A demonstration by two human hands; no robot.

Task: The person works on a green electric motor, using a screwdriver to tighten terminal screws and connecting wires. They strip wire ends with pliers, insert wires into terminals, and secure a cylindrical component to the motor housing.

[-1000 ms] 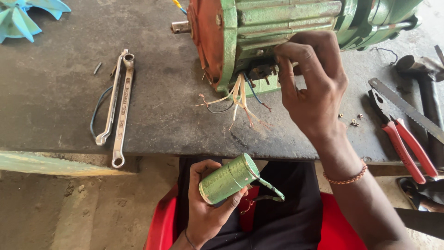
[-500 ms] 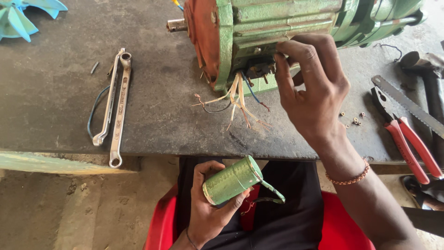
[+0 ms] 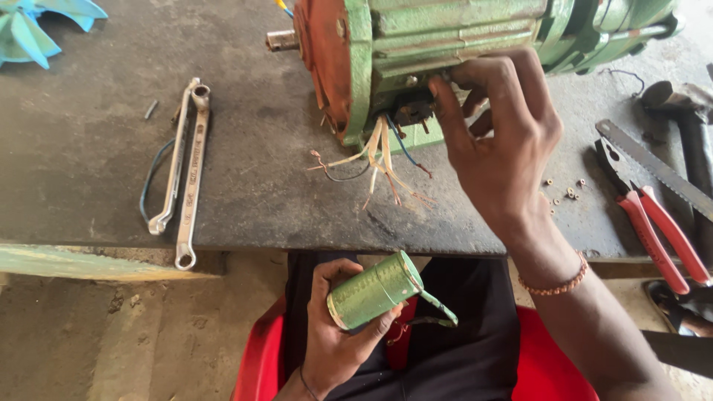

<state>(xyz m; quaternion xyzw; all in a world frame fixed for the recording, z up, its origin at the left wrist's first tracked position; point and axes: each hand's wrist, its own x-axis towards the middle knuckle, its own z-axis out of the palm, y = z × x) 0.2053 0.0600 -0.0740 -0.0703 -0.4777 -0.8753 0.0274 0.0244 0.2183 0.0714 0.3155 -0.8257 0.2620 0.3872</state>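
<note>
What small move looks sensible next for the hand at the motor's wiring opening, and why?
Probably the right hand should draw one loose wire clear of the bunch. Its fingertips sit at the opening in the green motor, where bare-ended leads hang tangled over the bench. The left hand holds a green cylinder in the lap.

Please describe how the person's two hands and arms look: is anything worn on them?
Both hands are bare, without gloves, and no sleeves reach the forearms. The right hand has a thin beaded bracelet, reddish brown, at the wrist. The left hand shows a thin dark band at its wrist.
</note>
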